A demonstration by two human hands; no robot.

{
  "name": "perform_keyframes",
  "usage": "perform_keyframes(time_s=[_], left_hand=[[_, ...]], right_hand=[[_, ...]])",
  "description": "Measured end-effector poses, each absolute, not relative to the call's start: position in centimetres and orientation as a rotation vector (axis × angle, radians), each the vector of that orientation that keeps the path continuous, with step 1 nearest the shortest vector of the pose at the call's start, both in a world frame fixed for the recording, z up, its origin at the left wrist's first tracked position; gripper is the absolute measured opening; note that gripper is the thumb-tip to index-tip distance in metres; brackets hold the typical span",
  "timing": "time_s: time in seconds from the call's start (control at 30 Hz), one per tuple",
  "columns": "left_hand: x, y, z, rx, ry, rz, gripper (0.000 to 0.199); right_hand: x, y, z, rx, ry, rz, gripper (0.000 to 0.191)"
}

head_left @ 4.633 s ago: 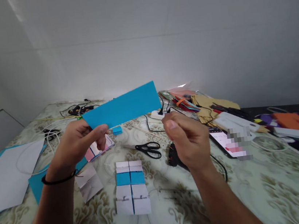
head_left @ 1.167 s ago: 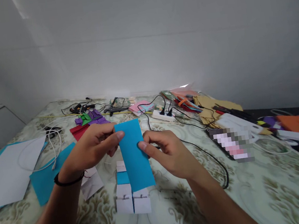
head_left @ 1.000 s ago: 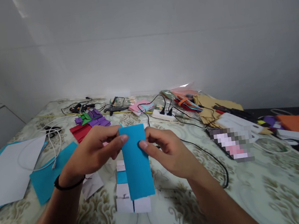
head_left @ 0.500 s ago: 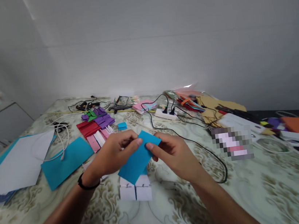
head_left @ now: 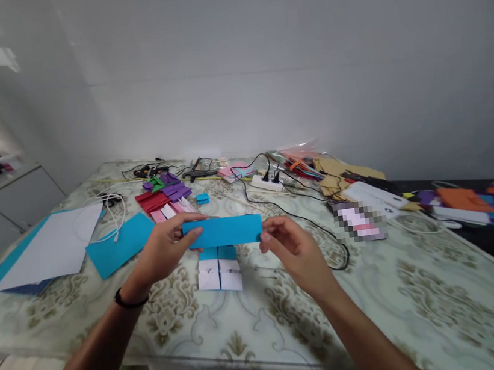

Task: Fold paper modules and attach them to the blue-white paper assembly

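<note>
A blue paper strip (head_left: 223, 232) is stretched level above the table, its broad face toward me. My left hand (head_left: 168, 244) pinches its left end, with the thumb in front and the fingers behind. At the other end, my right hand (head_left: 289, 249) has its thumb and fingertips closed on the edge near the lower corner. Below the strip lies a folded paper piece (head_left: 219, 276), white in front and blue behind, with a seam down its middle and small dark marks. The strip hides part of its far side.
Left lie a blue sheet (head_left: 120, 244) and white paper (head_left: 54, 243) under a white cable (head_left: 119, 217). Beyond my hands are folded red papers (head_left: 153, 200), purple papers (head_left: 176, 191) and a small blue piece (head_left: 202, 198). A power strip (head_left: 267, 182) trails a black cord (head_left: 312, 231) to the right.
The blue paper has gone from a tilted, wider shape to a long, narrow, level strip. My hands have moved apart to its ends, and the view has shifted.
</note>
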State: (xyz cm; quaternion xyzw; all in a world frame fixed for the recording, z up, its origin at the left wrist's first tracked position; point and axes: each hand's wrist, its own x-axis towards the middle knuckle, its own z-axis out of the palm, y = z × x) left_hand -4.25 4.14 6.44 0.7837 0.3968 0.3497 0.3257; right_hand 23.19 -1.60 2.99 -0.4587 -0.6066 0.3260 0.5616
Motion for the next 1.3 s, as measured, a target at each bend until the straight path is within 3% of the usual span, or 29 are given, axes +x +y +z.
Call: perform_keyframes(time_s=[0.17,0.3,0.43,0.7,0.93,1.3], left_hand=[[-4.5,2.3,4.5,2.211,0.924,0.609,0.022],[-3.5,1.8,2.5,2.242,0.789,0.365,0.028],[-2.7,2.9,1.4,2.200,0.703,0.255,0.030],[-1.8,4.5,0.7,1.946,0.828,0.286,0.009],[-1.5,2.9,0.0,1.893,0.831,0.277,0.007],[-1.2,2.8,-0.5,1.802,0.780,0.330,0.030]], right_hand=[[23.6,-3.1,2.8,-1.031,-1.706,0.716,0.012],[22.5,-3.2,1.5,-0.935,-2.196,0.936,0.022],[21.2,-1.8,-0.7,-0.848,-2.265,1.077,0.036],[20.9,-0.2,-1.9,-0.859,-2.069,1.192,0.040],[20.1,-1.2,-3.0,-0.763,-1.897,1.304,0.039],[20.4,-0.8,-2.5,-0.789,-1.813,1.373,0.031]])
